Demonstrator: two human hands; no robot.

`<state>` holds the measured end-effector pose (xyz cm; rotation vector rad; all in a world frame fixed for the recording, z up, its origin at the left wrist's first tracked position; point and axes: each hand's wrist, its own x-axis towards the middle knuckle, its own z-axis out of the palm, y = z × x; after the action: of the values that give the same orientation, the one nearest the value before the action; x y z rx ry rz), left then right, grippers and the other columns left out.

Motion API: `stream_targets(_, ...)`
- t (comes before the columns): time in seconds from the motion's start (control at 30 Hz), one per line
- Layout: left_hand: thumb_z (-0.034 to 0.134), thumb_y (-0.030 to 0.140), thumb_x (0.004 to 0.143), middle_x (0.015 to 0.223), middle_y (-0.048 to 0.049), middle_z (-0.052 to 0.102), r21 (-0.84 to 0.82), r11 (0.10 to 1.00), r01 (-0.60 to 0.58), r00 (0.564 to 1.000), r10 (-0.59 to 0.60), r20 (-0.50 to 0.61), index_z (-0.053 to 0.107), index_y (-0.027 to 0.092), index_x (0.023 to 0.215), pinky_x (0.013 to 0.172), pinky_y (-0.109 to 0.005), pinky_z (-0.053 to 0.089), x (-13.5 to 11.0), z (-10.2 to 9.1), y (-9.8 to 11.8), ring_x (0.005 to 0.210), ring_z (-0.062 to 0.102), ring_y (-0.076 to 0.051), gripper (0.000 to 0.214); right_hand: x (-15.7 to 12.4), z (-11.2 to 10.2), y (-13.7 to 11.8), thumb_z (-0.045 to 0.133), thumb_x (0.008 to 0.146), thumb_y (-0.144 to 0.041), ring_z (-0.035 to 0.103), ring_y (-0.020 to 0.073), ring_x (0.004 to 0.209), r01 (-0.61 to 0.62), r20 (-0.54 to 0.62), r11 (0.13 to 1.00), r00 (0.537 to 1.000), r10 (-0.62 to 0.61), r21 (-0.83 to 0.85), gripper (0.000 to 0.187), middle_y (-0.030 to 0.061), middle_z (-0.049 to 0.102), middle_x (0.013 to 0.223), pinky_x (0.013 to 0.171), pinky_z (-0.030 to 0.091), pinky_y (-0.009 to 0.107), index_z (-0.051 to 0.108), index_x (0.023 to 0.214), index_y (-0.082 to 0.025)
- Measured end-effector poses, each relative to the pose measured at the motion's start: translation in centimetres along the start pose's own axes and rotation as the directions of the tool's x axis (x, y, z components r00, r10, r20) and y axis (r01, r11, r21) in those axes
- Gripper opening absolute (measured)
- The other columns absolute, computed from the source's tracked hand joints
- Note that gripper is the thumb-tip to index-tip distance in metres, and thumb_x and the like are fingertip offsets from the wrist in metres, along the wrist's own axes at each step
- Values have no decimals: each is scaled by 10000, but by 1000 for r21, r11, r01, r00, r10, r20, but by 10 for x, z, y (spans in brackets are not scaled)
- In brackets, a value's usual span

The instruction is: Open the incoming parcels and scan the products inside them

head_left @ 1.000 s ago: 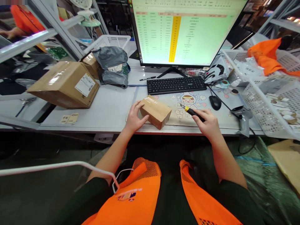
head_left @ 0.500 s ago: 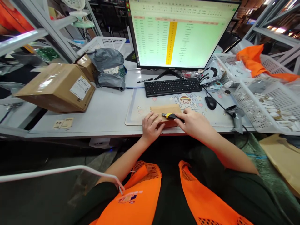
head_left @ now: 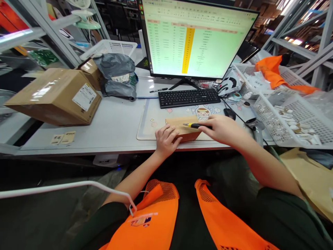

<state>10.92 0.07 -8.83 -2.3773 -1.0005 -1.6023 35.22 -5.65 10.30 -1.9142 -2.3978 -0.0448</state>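
Observation:
A small brown cardboard box (head_left: 189, 136) sits on the pale desk mat (head_left: 148, 122) near the desk's front edge. My left hand (head_left: 165, 139) lies on the left end of the box, fingers spread over its top, steadying it. In my right hand (head_left: 220, 128) is a black and yellow utility knife (head_left: 195, 125), gripped by its handle. The blade points left above the top of the box; whether it touches the cardboard I cannot tell. Behind the box a black keyboard (head_left: 188, 98) stretches across the mat.
A large cardboard box (head_left: 56, 99) and a grey plastic parcel (head_left: 118, 76) stand at left. The monitor (head_left: 187, 41) rises behind the keyboard. On the right are a mouse (head_left: 230, 113), a barcode scanner (head_left: 257, 132) and white baskets (head_left: 282, 130) holding small items.
My right hand with the utility knife has moved to the right, away from my left hand. The left hand stays on the box, and the whole view has shifted slightly.

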Motion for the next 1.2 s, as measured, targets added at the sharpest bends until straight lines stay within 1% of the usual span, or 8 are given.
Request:
stream_targets(0.13, 742, 443, 982, 1194, -104, 785, 17, 999, 48, 999, -48, 25, 774, 259, 1090, 1057, -495, 412, -1, 2, 1, 1251, 666, -328, 216, 18, 6, -39, 565, 1052, -433, 669, 214, 769, 78, 47, 991, 996, -74, -104, 377, 124, 755, 943, 642, 414, 329, 878, 1040, -223)
stream_targets(0.3, 745, 442, 982, 1181, -103, 789, 36, 999, 19, 1000, -18, -11, 774, 262, 1065, 1034, -495, 424, -3, 4, 0, 1229, 680, -324, 200, 30, 2, -38, 606, 1019, -416, 661, 238, 712, 15, 93, 991, 996, -3, -133, 349, 128, 757, 826, 624, 406, 353, 867, 897, -219)
stream_targets(0.57, 749, 453, 976, 1193, -122, 770, -35, 999, 20, 999, -19, 27, 763, 247, 1071, 1073, -517, 528, -5, 3, -11, 1263, 680, -320, 227, -2, 22, 107, 726, 881, -575, 612, 243, 602, -251, 28, 948, 965, 261, -197, 401, 120, 700, 644, 655, 486, 393, 829, 740, -214)
stream_targets(0.7, 698, 395, 1014, 1270, -125, 738, -228, 973, -43, 989, 75, 131, 745, 235, 1160, 1145, -512, 549, 16, -6, -55, 1357, 643, -293, 221, -19, 69, 153, 665, 931, -512, 696, 285, 767, -413, 76, 909, 906, 416, -58, 414, 156, 791, 864, 746, 532, 401, 868, 1055, -173)
stream_targets(0.83, 549, 337, 1061, 1396, -139, 699, -171, 981, 88, 974, -48, 222, 749, 224, 1248, 1227, -587, 474, 38, -18, -89, 1459, 564, -317, 296, -15, 137, 117, 608, 968, -461, 713, 292, 990, -392, -141, 892, 893, 428, 226, 495, 202, 776, 1080, 913, 570, 411, 793, 1256, -103)
stream_targets(0.93, 540, 393, 1062, 1445, -149, 680, -112, 979, 169, 971, -145, 191, 735, 196, 1295, 1236, -593, 464, 38, -21, -62, 1472, 554, -336, 362, -1, 172, 70, 552, 996, -521, 696, 315, 1097, -240, -352, 889, 853, 385, 391, 528, 209, 738, 1135, 1018, 570, 502, 787, 1235, -113)
stream_targets(1.07, 732, 585, 947, 1576, -212, 573, -88, 989, 118, 977, -100, 190, 589, 156, 1513, 1242, -562, 476, 29, -6, 3, 1534, 492, -389, 726, 20, 177, 19, 426, 1071, -527, 596, 304, 1397, 115, -478, 850, 861, 173, 514, 575, 198, 622, 1499, 1166, 509, 526, 638, 1481, -183)
stream_targets(1.2, 670, 462, 1015, 1577, -231, 572, 1, 995, 95, 990, -95, 109, 524, 127, 1573, 1220, -560, 499, 24, 5, 10, 1568, 440, -405, 667, 31, 166, -11, 471, 1066, -489, 657, 301, 1333, 224, -428, 796, 902, 49, 562, 534, 187, 691, 1426, 1145, 538, 513, 611, 1491, -198)
